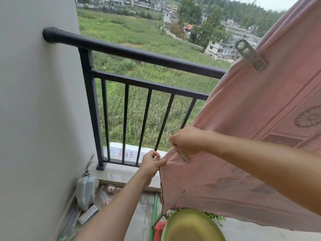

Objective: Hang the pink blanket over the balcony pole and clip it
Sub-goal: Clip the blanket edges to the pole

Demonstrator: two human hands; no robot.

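Note:
The pink blanket (257,122) hangs on the right, draped from above and down past the black railing. A grey clip (250,55) is clamped on its upper left edge. My left hand (151,162) pinches the blanket's lower left corner. My right hand (187,141) grips the same edge just above, with a small grey object, perhaps a clip, sticking out under the fingers. A dark thread dangles from the corner. The pole the blanket hangs from is out of view.
The black balcony railing (139,54) runs from the white wall (34,101) on the left to behind the blanket. A plastic jug (86,190) and litter lie in the floor corner. A yellow-green basin (192,226) and a green pipe (154,211) are below.

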